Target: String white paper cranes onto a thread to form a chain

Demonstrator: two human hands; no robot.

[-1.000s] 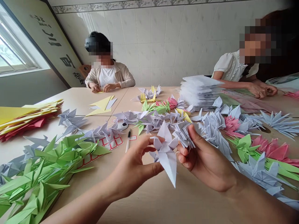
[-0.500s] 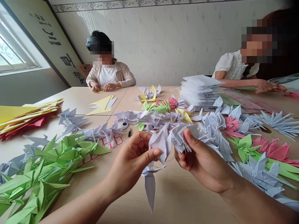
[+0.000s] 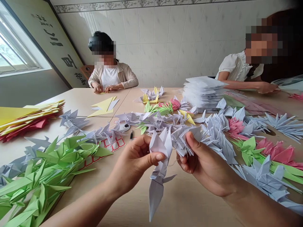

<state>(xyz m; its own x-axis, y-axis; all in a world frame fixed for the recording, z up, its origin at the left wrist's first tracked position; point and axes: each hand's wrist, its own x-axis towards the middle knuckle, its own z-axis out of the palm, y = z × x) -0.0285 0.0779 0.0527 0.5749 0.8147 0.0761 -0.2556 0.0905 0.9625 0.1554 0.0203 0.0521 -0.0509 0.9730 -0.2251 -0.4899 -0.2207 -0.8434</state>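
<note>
Between thumb and fingers, my left hand pinches a pale lavender folded paper crane above the table. Beneath it hangs more folded white paper with a long pointed tip; a thin thread shows beside it. My right hand is closed on a stack of folded pale paper pieces, thumb on top and fingers curled under. The crane and the stack are side by side, nearly touching. Whether the thread links them I cannot tell.
Green folded paper pieces lie at the left, behind them yellow and red sheets. White folded pieces spread across the middle, a white sheet stack behind. Pink pieces lie right. Two people sit across the table.
The crane in my left hand has turned more upright, and the hanging paper has swung lower and shows more. My right hand has hardly moved. The right co-worker's hands shifted slightly.
</note>
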